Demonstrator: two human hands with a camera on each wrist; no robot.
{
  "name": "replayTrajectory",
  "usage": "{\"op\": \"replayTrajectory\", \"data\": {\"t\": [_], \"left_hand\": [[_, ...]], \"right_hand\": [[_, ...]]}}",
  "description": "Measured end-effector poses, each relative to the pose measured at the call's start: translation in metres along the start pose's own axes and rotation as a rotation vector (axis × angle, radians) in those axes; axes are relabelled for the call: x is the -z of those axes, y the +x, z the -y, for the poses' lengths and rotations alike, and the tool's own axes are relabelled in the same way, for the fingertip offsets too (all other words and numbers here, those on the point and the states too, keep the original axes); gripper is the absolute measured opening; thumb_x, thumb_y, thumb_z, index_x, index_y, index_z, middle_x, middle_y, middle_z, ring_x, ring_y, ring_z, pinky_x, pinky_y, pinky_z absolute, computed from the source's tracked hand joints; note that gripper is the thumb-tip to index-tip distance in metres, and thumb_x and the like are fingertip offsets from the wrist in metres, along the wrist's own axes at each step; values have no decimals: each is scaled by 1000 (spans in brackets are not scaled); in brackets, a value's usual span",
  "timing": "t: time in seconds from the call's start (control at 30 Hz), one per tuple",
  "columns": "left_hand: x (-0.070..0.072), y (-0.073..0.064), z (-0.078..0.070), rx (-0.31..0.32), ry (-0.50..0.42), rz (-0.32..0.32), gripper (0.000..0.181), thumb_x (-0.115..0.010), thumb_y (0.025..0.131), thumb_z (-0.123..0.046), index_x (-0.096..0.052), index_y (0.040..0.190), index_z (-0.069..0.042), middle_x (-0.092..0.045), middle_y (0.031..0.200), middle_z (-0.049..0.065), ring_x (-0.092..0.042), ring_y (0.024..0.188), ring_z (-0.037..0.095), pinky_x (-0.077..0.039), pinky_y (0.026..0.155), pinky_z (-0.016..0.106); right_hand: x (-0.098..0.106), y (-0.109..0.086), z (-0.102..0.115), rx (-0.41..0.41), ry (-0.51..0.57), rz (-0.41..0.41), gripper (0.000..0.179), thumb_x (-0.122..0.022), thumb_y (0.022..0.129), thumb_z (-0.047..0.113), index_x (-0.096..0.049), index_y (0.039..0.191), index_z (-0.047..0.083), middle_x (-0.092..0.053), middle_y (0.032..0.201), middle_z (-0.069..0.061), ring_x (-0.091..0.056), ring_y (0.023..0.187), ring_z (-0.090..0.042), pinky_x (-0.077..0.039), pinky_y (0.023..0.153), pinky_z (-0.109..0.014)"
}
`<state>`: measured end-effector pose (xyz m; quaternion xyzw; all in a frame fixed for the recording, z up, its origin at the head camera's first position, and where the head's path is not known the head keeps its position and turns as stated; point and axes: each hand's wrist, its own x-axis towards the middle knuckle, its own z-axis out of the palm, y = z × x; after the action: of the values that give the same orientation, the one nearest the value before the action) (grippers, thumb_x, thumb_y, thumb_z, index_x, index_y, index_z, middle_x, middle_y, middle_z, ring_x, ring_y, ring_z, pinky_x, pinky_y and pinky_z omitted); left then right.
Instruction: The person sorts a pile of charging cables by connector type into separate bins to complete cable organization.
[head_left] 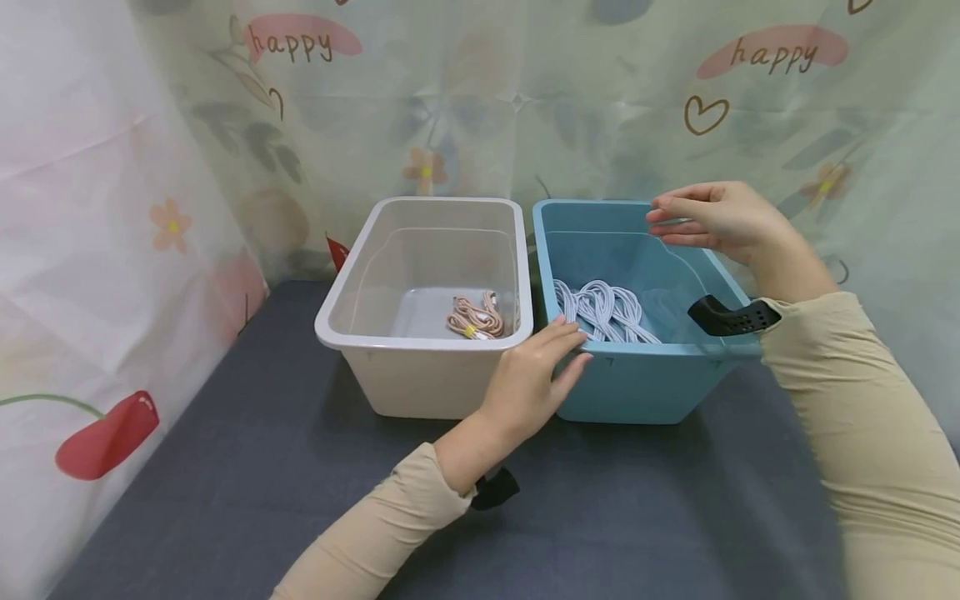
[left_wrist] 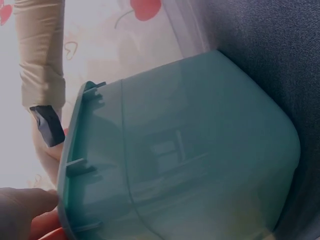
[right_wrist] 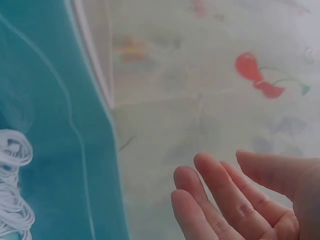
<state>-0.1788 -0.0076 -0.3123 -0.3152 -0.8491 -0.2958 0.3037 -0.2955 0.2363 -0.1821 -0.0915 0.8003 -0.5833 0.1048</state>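
Note:
A blue bin (head_left: pixel 637 379) stands on the right and holds several coiled white cables (head_left: pixel 600 308). My left hand (head_left: pixel 528 379) rests at its front left corner, fingertips over the rim and thumb in front of it. The left wrist view shows the thumb touching the blue rim (left_wrist: pixel 63 185). Raised above the bin's back right side, my right hand (head_left: pixel 723 218) has loosely extended fingers with nothing between them; the right wrist view shows those bare fingers (right_wrist: pixel 240 207) too. To the left, a beige bin (head_left: pixel 420 375) contains a tan cable coil (head_left: pixel 477 318) with a yellow tie.
Both bins stand side by side on a dark grey cloth (head_left: pixel 225 467). Behind them hangs a printed curtain (head_left: pixel 465 100), and another white sheet (head_left: pixel 90 250) runs along the left. Black straps (head_left: pixel 731 317) circle the wrists.

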Motion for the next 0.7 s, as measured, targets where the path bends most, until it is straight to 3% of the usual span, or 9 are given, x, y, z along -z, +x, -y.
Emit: {"op": "replayTrajectory", "data": {"t": [0.17, 0.37, 0.47, 0.57, 0.7], "left_hand": [[6, 0, -2, 33, -31, 99, 34, -66, 87, -20, -64, 117, -3, -64, 123, 12, -54, 125, 25, -45, 102, 31], [18, 2, -8, 35, -18, 220, 43, -64, 88, -27, -59, 126, -7, -56, 134, 9, -46, 132, 23, -43, 104, 31], [31, 5, -13, -9, -7, 227, 45, -64, 88, -28, -57, 127, -8, -55, 134, 9, -49, 130, 22, -45, 102, 31], [49, 12, -15, -65, 12, 194, 45, -65, 88, -28, -57, 128, -8, -57, 133, 9, -53, 126, 21, -47, 101, 31], [76, 26, -12, -70, 58, 167, 46, -63, 89, -30, -57, 128, -7, -55, 134, 10, -51, 128, 23, -46, 102, 34]], "right_hand": [[0, -12, 6, 52, 15, 4, 20, -65, 86, 27, -62, 104, 18, -71, 91, 8, -69, 86, -4, -56, 74, -18], [-5, -26, 8, 125, -128, -52, 30, -61, 88, 32, -58, 112, 14, -70, 91, 13, -68, 86, 0, -55, 74, -14], [-13, -32, 11, 168, -243, -111, 37, -60, 89, 35, -57, 116, 11, -69, 88, 19, -66, 84, 4, -53, 72, -11], [-21, -36, 15, 206, -365, -190, 41, -60, 89, 38, -59, 118, 9, -66, 82, 25, -64, 79, 9, -51, 69, -7], [-29, -38, 19, 277, -501, -288, 39, -60, 89, 37, -62, 114, 7, -61, 76, 31, -59, 74, 14, -45, 66, -6]]}}
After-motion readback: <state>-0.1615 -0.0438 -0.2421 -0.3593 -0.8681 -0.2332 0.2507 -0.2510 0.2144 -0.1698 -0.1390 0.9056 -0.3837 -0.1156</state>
